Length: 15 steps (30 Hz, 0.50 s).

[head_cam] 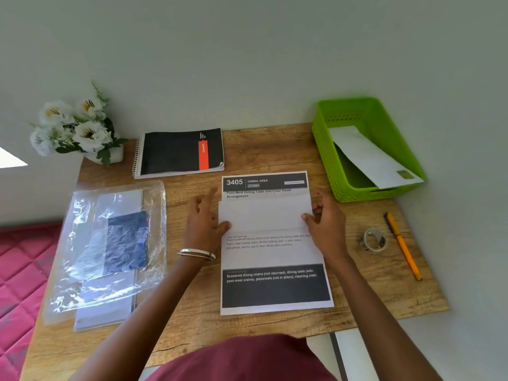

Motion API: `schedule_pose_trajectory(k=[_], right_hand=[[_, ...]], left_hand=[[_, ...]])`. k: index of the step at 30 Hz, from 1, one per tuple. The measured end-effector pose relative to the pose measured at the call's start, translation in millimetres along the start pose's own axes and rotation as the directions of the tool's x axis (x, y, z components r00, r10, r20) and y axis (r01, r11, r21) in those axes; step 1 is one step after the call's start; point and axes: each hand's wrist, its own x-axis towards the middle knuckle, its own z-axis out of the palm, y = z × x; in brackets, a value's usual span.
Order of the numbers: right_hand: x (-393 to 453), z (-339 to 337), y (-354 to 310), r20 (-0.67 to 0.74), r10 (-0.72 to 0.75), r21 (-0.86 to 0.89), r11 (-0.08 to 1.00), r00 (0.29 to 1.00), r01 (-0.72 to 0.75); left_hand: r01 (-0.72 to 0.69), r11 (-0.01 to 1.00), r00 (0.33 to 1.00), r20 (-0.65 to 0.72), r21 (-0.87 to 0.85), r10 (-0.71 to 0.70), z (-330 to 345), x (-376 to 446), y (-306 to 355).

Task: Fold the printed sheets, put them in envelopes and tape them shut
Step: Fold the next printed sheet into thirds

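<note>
Sheet (272, 251) flat on the table (275, 149), left of the green basket (365, 149) | left hand (204, 224) and right hand (325, 218) pinch a white envelope (265, 214) over it | folding, stuffing, taping not done

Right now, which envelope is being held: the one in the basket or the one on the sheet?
The white envelope lying across the printed sheet; both hands pinch its ends. The other envelope lies untouched in the green basket.

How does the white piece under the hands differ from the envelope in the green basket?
The folded white piece lies flat on the printed sheet on the table, both hands pinching its ends; the envelope leans tilted inside the green basket, untouched. The envelope shows a small greenish mark near one corner; the white piece looks blank. Both are white and oblong.
</note>
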Motion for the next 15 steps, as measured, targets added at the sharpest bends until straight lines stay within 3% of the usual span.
schedule_pose_trajectory(k=[3,5,7,10,12,15], right_hand=[[-1,7,-6,0.015,-0.017,-0.337,0.941,1.0,0.021],[-3,12,-14,0.108,-0.105,-0.446,0.884,0.989,0.143],[-5,22,-22,0.288,-0.217,-0.464,0.821,0.933,0.334],[-10,38,-30,0.532,-0.287,-0.401,0.744,0.797,0.535],[-11,41,-31,0.577,-0.266,-0.396,0.736,0.772,0.549],[-4,26,-21,0.567,-0.21,-0.446,0.735,0.797,0.511]], left_hand=[[-0.175,0.971,0.984,0.066,0.163,0.167,4,1,-5],[-0.353,0.871,0.935,0.15,0.34,0.32,8,2,-8],[-0.439,0.777,0.898,0.234,0.451,0.372,11,1,-7],[-0.466,0.74,0.884,0.282,0.486,0.372,14,-4,4],[-0.48,0.707,0.877,0.291,0.52,0.381,15,-5,5],[-0.478,0.707,0.875,0.356,0.522,0.328,14,-5,3]])
